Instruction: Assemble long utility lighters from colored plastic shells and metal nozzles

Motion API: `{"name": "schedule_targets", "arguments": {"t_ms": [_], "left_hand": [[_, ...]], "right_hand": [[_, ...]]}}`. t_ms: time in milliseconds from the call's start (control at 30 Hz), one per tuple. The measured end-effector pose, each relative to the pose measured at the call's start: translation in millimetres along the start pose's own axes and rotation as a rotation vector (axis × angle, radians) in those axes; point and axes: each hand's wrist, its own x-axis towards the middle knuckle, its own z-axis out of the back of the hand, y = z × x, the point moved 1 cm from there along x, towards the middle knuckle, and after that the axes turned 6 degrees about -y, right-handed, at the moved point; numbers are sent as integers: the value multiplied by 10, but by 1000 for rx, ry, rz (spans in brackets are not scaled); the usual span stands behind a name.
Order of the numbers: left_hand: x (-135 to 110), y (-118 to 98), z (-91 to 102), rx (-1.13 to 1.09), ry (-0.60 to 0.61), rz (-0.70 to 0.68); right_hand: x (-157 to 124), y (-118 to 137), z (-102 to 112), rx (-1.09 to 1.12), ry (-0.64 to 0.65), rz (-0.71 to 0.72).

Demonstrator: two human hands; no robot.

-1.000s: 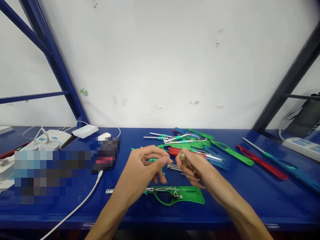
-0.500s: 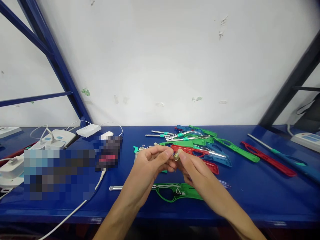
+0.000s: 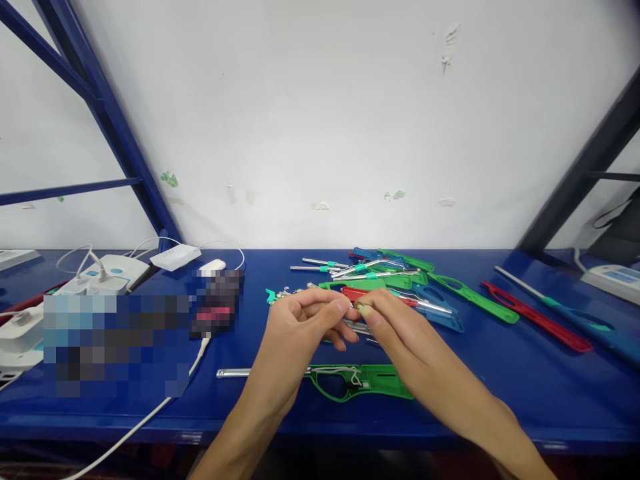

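My left hand [image 3: 300,330] and my right hand [image 3: 405,340] meet fingertip to fingertip over the middle of the table. Between their pinched thumbs and forefingers is a small metallic, yellowish part [image 3: 359,306], mostly covered, its kind too small to tell. Just below the hands lies an opened green lighter housing [image 3: 383,380] with white wire inside, its metal tube [image 3: 233,373] pointing left. Behind the fingers is a pile of lighter parts: metal tubes with teal collars [image 3: 320,269], a red shell [image 3: 353,293] and a blue shell [image 3: 445,319].
To the right lie a green shell [image 3: 473,299], a red shell [image 3: 540,317] and a blue lighter [image 3: 575,317]. A white power strip [image 3: 113,273] and a white cable [image 3: 160,407] occupy the left side. Blue shelf posts [image 3: 120,140] rise at both sides, with a wall behind.
My right hand has turned and shifted slightly right, its forefinger now arching over the thumb. The left hand stays nearly in place, its lower fingers a little looser.
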Motion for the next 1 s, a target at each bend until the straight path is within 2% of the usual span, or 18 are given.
{"name": "schedule_targets", "arguments": {"t_ms": [167,533,833,1000], "left_hand": [[4,40,3,48,21,-33],[10,37,-24,22,82,-41],[-59,60,-45,126,-13,-108],[-95,33,-80,184,-12,-185]], "right_hand": [[28,-15,0,-31,25,51],[53,-34,-2,24,-22,75],[94,-79,6,80,-33,40],[77,-73,60,139,-49,50]]}}
